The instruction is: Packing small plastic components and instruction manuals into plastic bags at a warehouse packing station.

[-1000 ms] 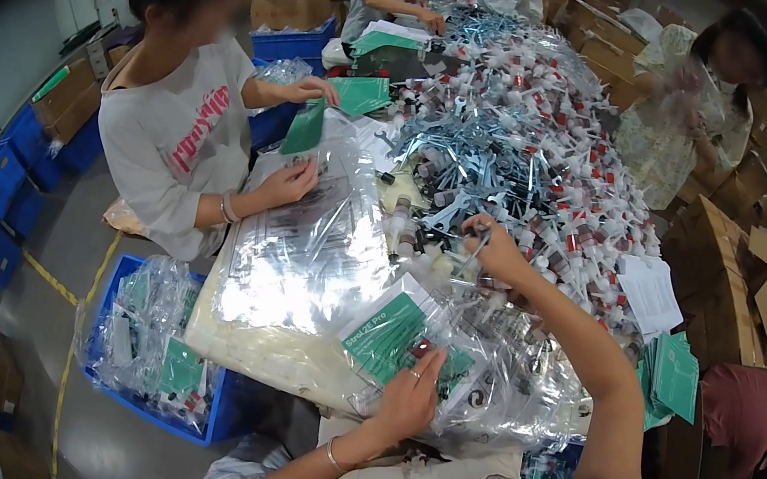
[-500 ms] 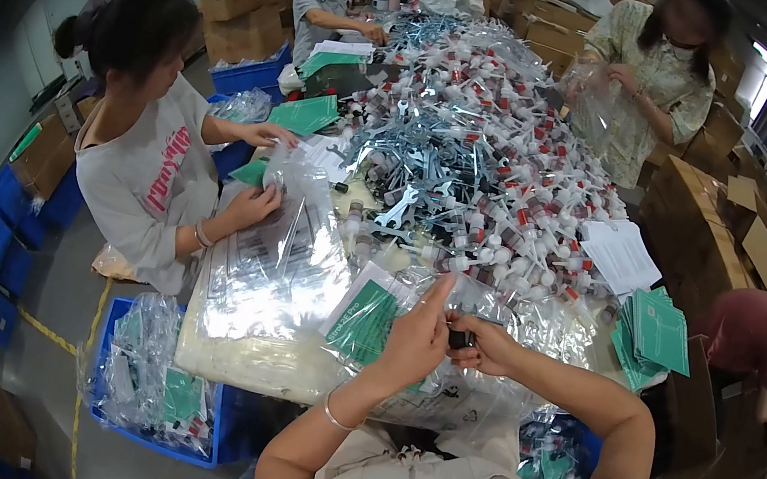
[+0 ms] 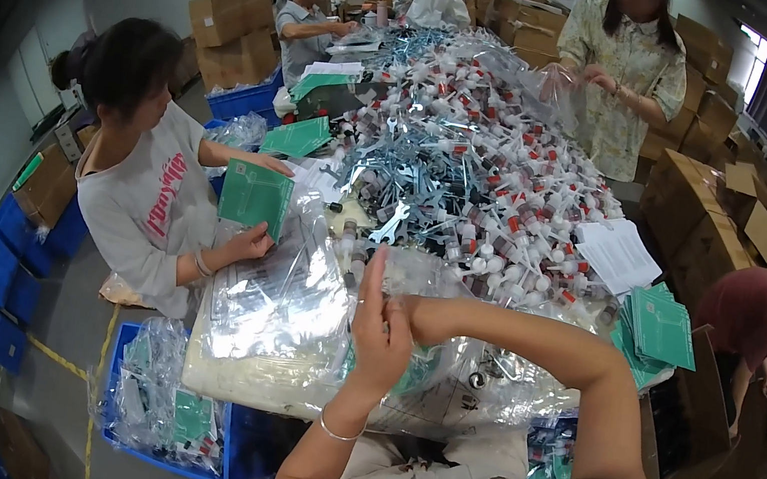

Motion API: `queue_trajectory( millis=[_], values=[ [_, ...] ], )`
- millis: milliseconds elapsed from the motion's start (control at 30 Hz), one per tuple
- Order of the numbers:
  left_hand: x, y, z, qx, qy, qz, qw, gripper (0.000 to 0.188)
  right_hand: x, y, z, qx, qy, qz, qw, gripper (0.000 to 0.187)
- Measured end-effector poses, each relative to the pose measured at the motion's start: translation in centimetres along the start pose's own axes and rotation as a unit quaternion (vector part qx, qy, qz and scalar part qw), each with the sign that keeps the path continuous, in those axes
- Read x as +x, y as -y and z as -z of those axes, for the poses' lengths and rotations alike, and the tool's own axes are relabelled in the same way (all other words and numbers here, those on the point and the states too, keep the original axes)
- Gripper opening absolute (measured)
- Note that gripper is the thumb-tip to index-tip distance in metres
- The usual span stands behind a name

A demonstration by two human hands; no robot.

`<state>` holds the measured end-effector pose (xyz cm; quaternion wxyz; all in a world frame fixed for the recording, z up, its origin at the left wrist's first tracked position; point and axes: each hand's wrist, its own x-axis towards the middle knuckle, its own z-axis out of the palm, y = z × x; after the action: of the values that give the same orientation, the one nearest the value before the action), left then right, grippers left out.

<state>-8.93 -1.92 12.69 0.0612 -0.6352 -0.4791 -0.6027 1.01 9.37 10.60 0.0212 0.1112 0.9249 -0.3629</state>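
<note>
My left hand [image 3: 379,345] stands upright at the table's near side, thumb and fingers pinching a clear plastic bag [image 3: 412,280]. Beside it my right hand [image 3: 421,319] reaches across from the right into the same bag's area; its fingertips are hidden behind the left hand, so what they hold cannot be seen. A green booklet [image 3: 423,368] shows through plastic below my hands. Just beyond lies a heap of metal open-end wrenches [image 3: 394,221] and small clear bottles [image 3: 502,259] with white and red parts.
Green booklets [image 3: 657,331] and white printed sheets [image 3: 619,254] lie at the right. A co-worker on the left holds a green booklet [image 3: 254,196] over flat plastic bags [image 3: 276,303]. A blue crate [image 3: 233,443] of packed bags stands on the floor. Two other people work farther back.
My right hand has moved left, behind my left hand, and the black object it held is out of sight. My left hand has shifted left. The left co-worker has raised a green booklet.
</note>
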Motion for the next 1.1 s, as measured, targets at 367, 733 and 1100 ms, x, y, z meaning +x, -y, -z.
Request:
queue_trajectory(
  millis=[367, 733, 1100],
  values=[
    [-7.5, -0.3, -7.1, 0.091, 0.227, -0.049, 0.968, 0.064, -2.6, -9.3, 16.0, 0.106, -0.239, -0.249, 0.933, 0.019],
    [-10.5, 3.1, -9.6, 0.070, 0.293, -0.027, 0.953, 0.065, 2.3, -20.1, 16.1, -0.205, -0.314, -0.389, 0.841, 0.046],
    [-11.0, 3.5, -9.5, 0.031, 0.307, 0.008, 0.951, 0.067, -0.8, -17.5, 17.8, 0.301, -0.400, -0.297, 0.813, 0.022]
  ],
)
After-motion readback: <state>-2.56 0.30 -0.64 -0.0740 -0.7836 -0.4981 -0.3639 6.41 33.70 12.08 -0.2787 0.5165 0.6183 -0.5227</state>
